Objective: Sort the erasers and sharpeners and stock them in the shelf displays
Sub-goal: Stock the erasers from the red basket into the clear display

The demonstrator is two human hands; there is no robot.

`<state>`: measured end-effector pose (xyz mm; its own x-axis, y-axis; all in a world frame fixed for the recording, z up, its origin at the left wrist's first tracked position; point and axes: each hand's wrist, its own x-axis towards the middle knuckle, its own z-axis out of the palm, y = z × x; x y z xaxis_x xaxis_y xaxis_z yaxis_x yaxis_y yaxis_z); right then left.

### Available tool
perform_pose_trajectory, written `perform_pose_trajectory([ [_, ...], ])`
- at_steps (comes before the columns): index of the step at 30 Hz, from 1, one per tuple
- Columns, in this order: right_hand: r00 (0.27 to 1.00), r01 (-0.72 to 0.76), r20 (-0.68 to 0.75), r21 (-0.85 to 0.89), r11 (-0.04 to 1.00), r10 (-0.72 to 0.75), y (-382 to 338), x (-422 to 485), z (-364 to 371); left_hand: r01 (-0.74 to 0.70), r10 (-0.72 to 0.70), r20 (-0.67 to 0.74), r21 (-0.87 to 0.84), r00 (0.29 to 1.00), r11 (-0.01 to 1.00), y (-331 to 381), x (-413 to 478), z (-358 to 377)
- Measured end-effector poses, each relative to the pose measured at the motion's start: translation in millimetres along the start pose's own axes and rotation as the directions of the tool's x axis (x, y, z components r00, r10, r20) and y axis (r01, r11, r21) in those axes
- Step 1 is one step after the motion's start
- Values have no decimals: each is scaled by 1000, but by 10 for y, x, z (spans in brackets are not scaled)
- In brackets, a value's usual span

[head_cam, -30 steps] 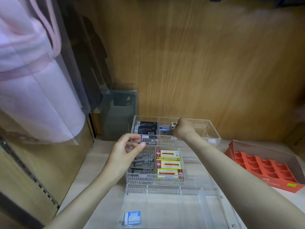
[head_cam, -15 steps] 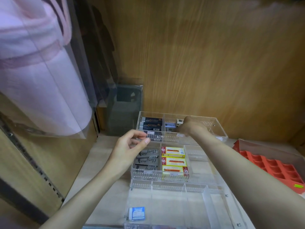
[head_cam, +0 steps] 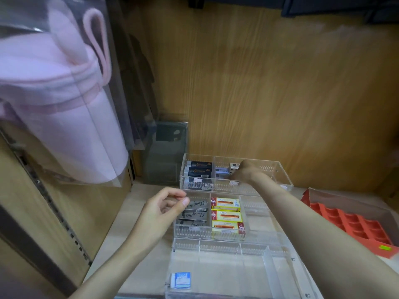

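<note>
The right hand (head_cam: 245, 173) reaches into the middle compartment of the clear acrylic tray at the back (head_cam: 282, 169), knuckles up and fingers curled under. The fingertips are hidden behind the back of the hand, so I cannot tell whether they grip anything. Just off those fingers to the left sits a small white-and-grey box (head_cam: 234, 165), touching or nearly touching them, with a grey-blue box (head_cam: 222, 170) beside it. Farther left, in the next compartment, lie dark blue eraser boxes with gold lettering (head_cam: 198, 169).

The left hand (head_cam: 162, 209) hovers at the left edge of the clear acrylic middle tray (head_cam: 194, 233). Its fingers are curled, the thumb tip close to the forefinger. Nothing shows between them, and I cannot tell whether something thin is pinched there. Right under and just past these fingertips lie grey erasers with black script lettering (head_cam: 195, 212), and one compartment to the right are three yellow-and-red eraser boxes (head_cam: 226, 216).

Below the left wrist, nearer the person, is a clear acrylic front tray (head_cam: 218, 244) with one small blue-and-white eraser (head_cam: 181, 280) in its near left corner. Well right of the right forearm rests a red cardboard box with a moulded red insert (head_cam: 349, 221). Up and left of both hands hangs a pink fabric bag in clear plastic (head_cam: 54, 93).
</note>
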<state>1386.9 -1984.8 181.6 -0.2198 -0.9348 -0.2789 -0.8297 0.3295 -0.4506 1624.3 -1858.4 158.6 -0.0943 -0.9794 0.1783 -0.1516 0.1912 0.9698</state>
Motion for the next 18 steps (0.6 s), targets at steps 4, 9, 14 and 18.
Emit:
perform_pose_trajectory([
  [4, 898, 263, -355, -43, 964, -261, -10, -695, -85, 7, -11, 108, 34, 994, 999, 7, -329, -164],
  [9, 848, 530, -176, 275, 802, -499, 477, -2044, 230, 109, -118, 215, 54, 969, 993, -157, -940, -147],
  [14, 776, 475, 364, 200, 857, -515, 1110, -2542, 1111, 140, -287, 541, 296, 791, 945, -664, -1570, -43],
  [18, 748, 411, 603, -93, 907, -277, 1713, -2534, 2011, 200, -490, 569, 495, 660, 846, -1577, -1894, -144],
])
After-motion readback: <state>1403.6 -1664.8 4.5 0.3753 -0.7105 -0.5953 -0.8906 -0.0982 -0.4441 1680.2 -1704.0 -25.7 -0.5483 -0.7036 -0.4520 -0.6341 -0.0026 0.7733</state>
